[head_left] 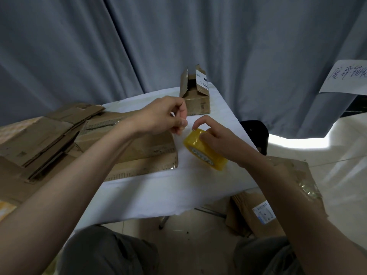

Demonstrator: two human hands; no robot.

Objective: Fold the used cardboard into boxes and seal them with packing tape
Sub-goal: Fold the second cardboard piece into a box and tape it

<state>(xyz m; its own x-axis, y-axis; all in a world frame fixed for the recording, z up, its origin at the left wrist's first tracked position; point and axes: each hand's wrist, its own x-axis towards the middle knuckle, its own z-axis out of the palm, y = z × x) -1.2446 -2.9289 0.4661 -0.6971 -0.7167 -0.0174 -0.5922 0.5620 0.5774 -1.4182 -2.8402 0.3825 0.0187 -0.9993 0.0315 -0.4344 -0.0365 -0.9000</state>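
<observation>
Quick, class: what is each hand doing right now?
Left hand: fingers pinched, apparently on the tape's loose end.
Right hand: holds the yellow tape roll.

Tape roll (204, 153): translucent yellow plastic film, glossy, smooth.
Flattened cardboard (59, 139): brown corrugated paperboard, matt, creased, worn at edges.
Open box (195, 96): same brown cardboard, matt; white paper label stuck on flap.
Bench (158, 187): white covering, matt, smooth.
Curtain (139, 40): grey-blue cloth, matt, in soft folds.
Floor (327, 161): pale tile, glossy.
Floor cardboard (297, 175): brown, matt; patch of clear shiny tape.
</observation>
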